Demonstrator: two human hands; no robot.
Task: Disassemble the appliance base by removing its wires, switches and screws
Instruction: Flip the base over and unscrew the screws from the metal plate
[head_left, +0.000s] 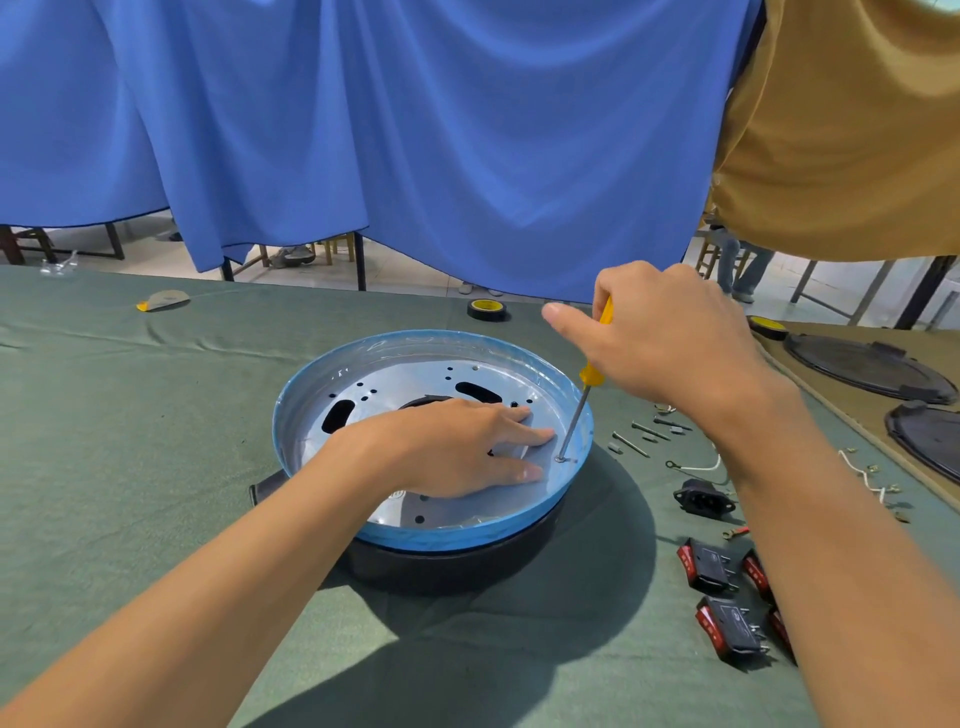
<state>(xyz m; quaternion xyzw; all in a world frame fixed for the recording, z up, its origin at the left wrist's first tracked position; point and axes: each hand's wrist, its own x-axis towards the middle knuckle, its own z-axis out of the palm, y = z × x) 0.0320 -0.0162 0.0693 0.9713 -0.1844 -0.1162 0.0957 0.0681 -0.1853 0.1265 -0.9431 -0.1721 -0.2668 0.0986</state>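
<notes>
Head view: a yellow screwdriver (589, 375) was gripped in the right hand (662, 340), its shaft slanted down and leftward so that the tip was set on a screw (560, 459) at the right edge of the base (291, 410), just beyond the left hand (452, 447). That hand was pressed flat inside the base, fingers straight. Removed switches (709, 569), bolts (630, 443) and wires (698, 467) were laid on the cloth (156, 415) to the right.

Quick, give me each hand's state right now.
Left hand: open, pressing flat on the appliance base.
Right hand: gripping the yellow screwdriver.
</notes>
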